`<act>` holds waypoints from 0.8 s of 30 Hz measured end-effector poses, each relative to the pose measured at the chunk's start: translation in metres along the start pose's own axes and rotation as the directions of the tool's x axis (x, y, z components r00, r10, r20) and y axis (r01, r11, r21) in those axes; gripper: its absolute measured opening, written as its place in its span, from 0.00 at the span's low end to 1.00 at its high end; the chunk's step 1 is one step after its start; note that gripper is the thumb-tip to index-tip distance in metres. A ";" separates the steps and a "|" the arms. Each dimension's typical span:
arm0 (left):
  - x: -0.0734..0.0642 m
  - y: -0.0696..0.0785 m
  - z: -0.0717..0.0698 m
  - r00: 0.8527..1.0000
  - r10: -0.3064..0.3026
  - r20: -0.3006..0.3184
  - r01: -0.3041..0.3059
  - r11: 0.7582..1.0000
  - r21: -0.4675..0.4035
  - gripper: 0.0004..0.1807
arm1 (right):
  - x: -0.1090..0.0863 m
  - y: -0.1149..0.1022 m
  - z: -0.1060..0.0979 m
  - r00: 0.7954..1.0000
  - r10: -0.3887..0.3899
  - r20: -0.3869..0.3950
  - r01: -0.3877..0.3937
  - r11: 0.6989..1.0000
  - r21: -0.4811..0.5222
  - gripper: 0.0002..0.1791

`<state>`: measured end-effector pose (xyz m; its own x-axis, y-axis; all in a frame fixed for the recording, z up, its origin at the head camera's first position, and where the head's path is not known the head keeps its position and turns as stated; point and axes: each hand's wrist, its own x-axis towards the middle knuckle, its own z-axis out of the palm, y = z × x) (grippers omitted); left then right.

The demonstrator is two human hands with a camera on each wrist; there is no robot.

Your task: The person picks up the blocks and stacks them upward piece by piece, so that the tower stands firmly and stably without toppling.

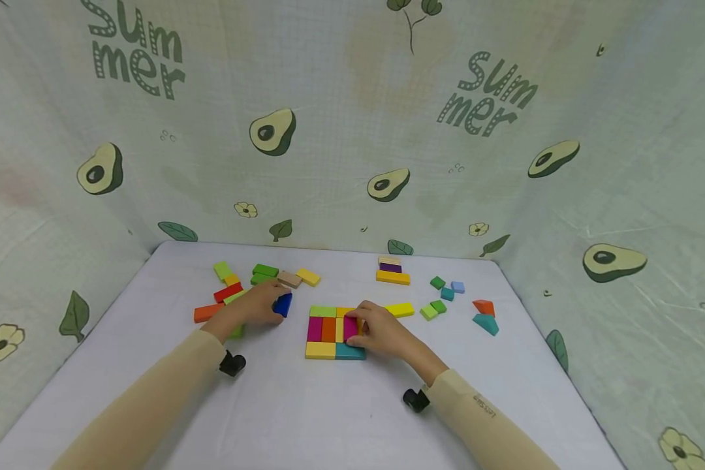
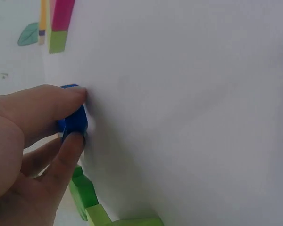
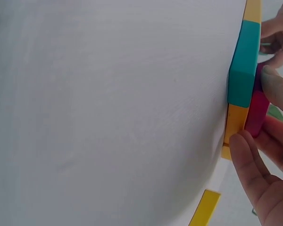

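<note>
My left hand (image 1: 254,305) pinches a blue block (image 1: 282,305) between thumb and fingers, left of a flat square of coloured blocks. In the left wrist view the blue block (image 2: 76,120) is partly hidden by the thumb. My right hand (image 1: 383,333) grips a magenta block (image 1: 350,328) at the square's right side. Seen from the right wrist, this magenta block (image 3: 258,110) stands higher than the teal block (image 3: 245,66) beside it. Also in the square are a pale yellow block (image 1: 320,351), an orange-red block (image 1: 328,329) and a lime block (image 1: 323,311). Right-hand fingers cover its right edge.
Green blocks (image 1: 265,270), a red block (image 1: 228,292) and an orange block (image 1: 208,313) lie around the left hand. A yellow block (image 1: 399,310) lies beyond the right hand. Farther back is a yellow-orange block (image 1: 393,278); at right, small cubes and a teal piece (image 1: 486,324).
</note>
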<state>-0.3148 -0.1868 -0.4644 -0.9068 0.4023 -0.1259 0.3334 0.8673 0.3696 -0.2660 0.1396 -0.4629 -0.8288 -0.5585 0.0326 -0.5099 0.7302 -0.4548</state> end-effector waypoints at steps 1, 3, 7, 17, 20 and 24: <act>-0.001 0.001 0.000 1.000 0.002 0.009 -0.002 1.000 -0.013 0.37 | 0.000 0.000 0.000 1.000 0.003 0.002 -0.003 1.000 0.002 0.31; -0.003 0.002 0.001 1.000 0.016 0.019 -0.016 0.999 -0.035 0.36 | 0.000 -0.001 0.000 1.000 0.010 0.006 -0.010 1.000 0.003 0.31; -0.009 0.006 0.003 0.999 0.041 0.003 -0.041 0.997 -0.066 0.36 | 0.000 -0.002 0.001 1.000 0.012 0.009 -0.012 1.000 0.011 0.31; -0.019 0.044 0.007 0.988 0.137 -0.069 -0.145 0.980 -0.135 0.34 | 0.000 -0.004 -0.001 1.000 0.015 0.011 -0.015 1.000 0.012 0.30; -0.016 0.051 0.015 0.985 0.160 -0.066 -0.169 0.972 -0.164 0.33 | 0.000 -0.004 -0.001 1.000 0.023 0.014 -0.023 1.000 0.014 0.30; -0.013 0.056 0.024 0.981 0.186 -0.061 -0.194 0.964 -0.181 0.33 | 0.000 -0.004 -0.001 1.000 0.027 0.015 -0.027 1.000 0.012 0.30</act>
<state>-0.2777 -0.1364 -0.4644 -0.8427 0.5383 0.0013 0.4510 0.7047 0.5477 -0.2643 0.1369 -0.4607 -0.8388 -0.5445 0.0067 -0.4844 0.7405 -0.4657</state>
